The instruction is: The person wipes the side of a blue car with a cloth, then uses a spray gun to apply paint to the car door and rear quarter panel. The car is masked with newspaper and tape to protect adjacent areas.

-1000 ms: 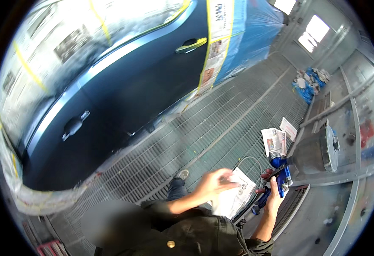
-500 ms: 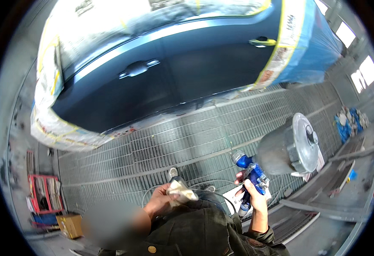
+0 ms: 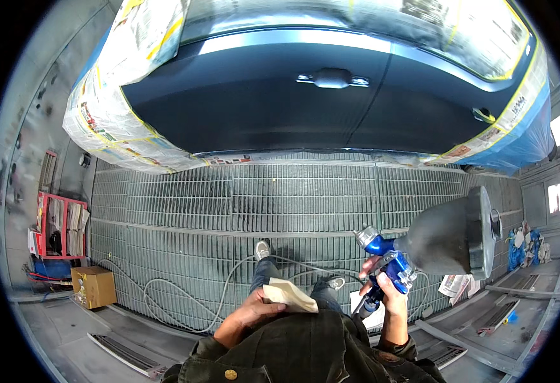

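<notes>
My left hand (image 3: pixel 256 309) holds a pale folded cloth (image 3: pixel 290 297) in front of my dark jacket. My right hand (image 3: pixel 388 292) grips a blue spray gun (image 3: pixel 385 252) by its handle. The gun's silver nozzle points up to the left, and a large dark grey cup (image 3: pixel 444 233) is attached on its right. Beyond both hands stands a car door (image 3: pixel 248 96) in matte dark blue, its window and surroundings covered with newspaper (image 3: pixel 95 124), yellow tape and blue plastic (image 3: pixel 522 143).
I stand on a metal grate floor (image 3: pixel 178 198) with hoses (image 3: pixel 155 287) lying on it. At the left are a red rack (image 3: pixel 59 226) of papers and a cardboard box (image 3: pixel 93 286). Newspapers (image 3: pixel 458 287) and a heap of crumpled blue and white material (image 3: pixel 529 246) lie at the right, near the wall.
My view has turned leftward to face the door squarely. My left hand has moved left and down from the paper beside the gun and now holds the pale folded piece.
</notes>
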`<state>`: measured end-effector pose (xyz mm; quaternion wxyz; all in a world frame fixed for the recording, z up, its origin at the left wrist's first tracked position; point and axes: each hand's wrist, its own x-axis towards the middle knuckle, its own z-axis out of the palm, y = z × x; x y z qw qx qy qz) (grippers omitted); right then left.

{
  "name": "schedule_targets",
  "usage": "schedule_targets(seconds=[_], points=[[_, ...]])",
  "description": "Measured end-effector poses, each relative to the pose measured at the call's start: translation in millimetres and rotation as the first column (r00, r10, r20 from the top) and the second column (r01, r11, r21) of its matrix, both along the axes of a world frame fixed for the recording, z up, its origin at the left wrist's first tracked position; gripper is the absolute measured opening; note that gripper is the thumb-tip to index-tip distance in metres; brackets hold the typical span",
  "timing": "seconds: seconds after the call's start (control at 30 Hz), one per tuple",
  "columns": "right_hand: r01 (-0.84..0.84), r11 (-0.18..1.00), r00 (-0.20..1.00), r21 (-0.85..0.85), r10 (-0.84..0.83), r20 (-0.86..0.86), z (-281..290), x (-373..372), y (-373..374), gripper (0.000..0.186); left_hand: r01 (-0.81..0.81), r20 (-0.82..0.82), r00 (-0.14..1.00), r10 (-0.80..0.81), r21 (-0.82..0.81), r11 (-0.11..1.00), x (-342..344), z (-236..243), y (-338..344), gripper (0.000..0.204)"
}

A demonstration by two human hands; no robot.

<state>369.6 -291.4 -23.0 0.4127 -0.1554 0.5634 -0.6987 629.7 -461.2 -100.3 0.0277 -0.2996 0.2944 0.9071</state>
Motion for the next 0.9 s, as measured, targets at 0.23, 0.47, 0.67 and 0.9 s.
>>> schedule_targets(seconds=[0.23,0.47,0.67,0.9], points=[[-0.01,0.999,0.999,0.04,0.008,0.047,7.0,36.6,-78.7,0.047,-0.204,0.149,0.964,0.221,-0.117,0.972,33.0,-1.0,-117.2,0.026],[-0.197,0.98,0.98,0.023,0.197,0.017,-5.9,26.5,-85.7,0.04,-0.532,0.147,0.804,0.576,-0.257,0.807,48.1,-38.0,-190.0,0.025],[-0.213,0.975,0.977,0.067,0.213,0.003,-4.4,11.6,-104.3,0.043,-0.79,0.118,0.539,0.834,-0.272,0.55,42.2,-45.4,-205.5,0.032],[-0.314,0.945,0.948,0.088,0.317,-0.017,-10.1,5.0,-150.0,0.05,-0.904,0.03,0.425,0.905,-0.023,0.426,21.8,-15.5,-261.3,0.031]])
